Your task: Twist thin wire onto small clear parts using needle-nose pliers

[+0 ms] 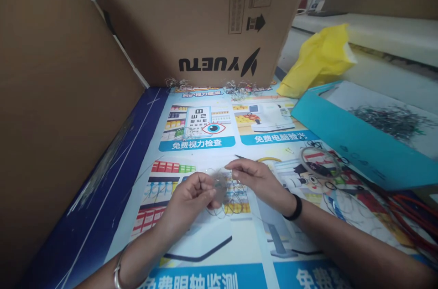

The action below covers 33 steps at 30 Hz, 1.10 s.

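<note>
Thin silvery wire, bent into several petal-like loops (pixel 233 202), is held above the printed poster in front of me. My left hand (pixel 193 198) pinches it between thumb and curled fingers on its left side. At its upper right, my right hand (pixel 262 184) has thumb and forefinger pinched together on a fine strand. The centre of the wire piece is blurred. Just behind the right hand lies a thin dark pointed tool with a yellow handle (pixel 269 159), partly hidden by that hand.
Cardboard walls (pixel 205 15) stand at the back and left, with small wire bundles (pixel 236 90) along the back wall's foot. On the right are a blue box (pixel 352 143) holding wire clippings, a yellow bag (pixel 315 61), a clear ring-shaped coil (pixel 320 162) and red-handled tools (pixel 407 216).
</note>
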### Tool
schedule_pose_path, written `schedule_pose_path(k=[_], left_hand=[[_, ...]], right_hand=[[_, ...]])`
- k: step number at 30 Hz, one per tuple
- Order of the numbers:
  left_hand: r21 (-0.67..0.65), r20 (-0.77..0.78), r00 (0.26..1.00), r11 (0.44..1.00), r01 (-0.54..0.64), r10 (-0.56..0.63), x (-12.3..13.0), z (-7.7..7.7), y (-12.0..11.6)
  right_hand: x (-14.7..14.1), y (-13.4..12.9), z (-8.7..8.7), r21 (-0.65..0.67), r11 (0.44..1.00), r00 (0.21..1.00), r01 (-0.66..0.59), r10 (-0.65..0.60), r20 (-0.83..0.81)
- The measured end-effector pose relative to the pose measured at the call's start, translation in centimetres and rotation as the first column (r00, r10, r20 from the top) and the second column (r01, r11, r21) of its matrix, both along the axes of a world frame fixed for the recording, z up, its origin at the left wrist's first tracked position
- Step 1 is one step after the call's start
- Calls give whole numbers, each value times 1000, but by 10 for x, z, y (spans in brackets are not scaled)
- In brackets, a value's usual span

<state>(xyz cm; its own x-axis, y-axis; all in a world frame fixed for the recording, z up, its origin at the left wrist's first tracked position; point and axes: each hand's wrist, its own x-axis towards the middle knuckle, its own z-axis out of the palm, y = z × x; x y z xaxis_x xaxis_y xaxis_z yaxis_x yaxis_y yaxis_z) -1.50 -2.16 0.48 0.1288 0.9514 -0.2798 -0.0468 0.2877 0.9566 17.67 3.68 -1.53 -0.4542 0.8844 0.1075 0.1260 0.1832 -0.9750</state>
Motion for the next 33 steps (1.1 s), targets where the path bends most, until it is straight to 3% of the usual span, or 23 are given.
schedule_pose_path(k=[10, 24, 30, 33], left_hand=[[13, 5, 1000, 1000, -18, 18, 2, -3, -1], [48, -12, 1000, 999, 0, 1, 2, -4, -2], [40, 12, 1000, 999, -9, 8, 1, -6, -3], [32, 21, 1000, 999, -15, 14, 1, -6, -3]], right_hand=[[-1, 1, 1, 28, 1000, 1000, 10, -10, 4], [-3, 1, 2, -56, 998, 998, -23, 20, -52], [-2, 1, 2, -62, 998, 994, 25, -32, -107], [3, -1, 4, 11, 993, 992, 116, -115, -50]])
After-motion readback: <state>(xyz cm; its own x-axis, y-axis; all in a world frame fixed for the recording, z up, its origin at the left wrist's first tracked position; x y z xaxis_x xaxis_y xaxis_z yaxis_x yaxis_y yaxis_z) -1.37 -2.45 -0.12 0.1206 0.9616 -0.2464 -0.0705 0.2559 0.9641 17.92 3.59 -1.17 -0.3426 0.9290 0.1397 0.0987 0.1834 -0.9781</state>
